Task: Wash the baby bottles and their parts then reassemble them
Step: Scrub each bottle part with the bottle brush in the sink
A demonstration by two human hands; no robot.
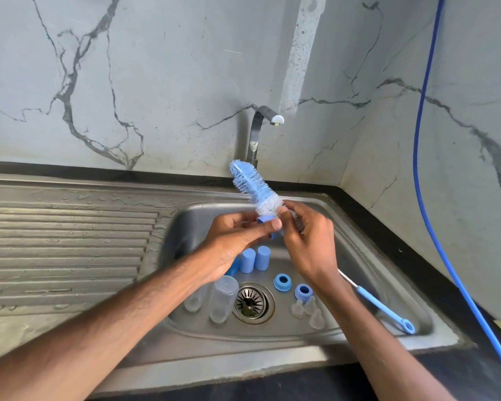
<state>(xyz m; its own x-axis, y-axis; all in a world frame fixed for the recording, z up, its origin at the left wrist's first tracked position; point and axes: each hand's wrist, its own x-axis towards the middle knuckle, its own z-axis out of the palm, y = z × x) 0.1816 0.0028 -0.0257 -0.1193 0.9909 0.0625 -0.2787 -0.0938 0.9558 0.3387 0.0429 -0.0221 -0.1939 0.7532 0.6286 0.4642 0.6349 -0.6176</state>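
Bottle brush [252, 185], bristles up-left, gripped by R hand [310, 241]; L hand [235, 238] pinches blue ring [265, 219].

a steel sink [301, 341] fills the lower middle, with its drain [250, 303] at the basin's 6 o'clock and a wet ribbed drainboard [64, 241] at 9 o'clock. a dark tap [258, 131] stands at the basin's 12 o'clock against a veined marble wall [156, 68]. a blue hose [415, 157] hangs at 3 o'clock over the black counter [388, 235].

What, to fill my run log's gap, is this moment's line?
left hand: holds blue bottle ring | right hand: grips bottle brush | sink: caps, bottles, nipples
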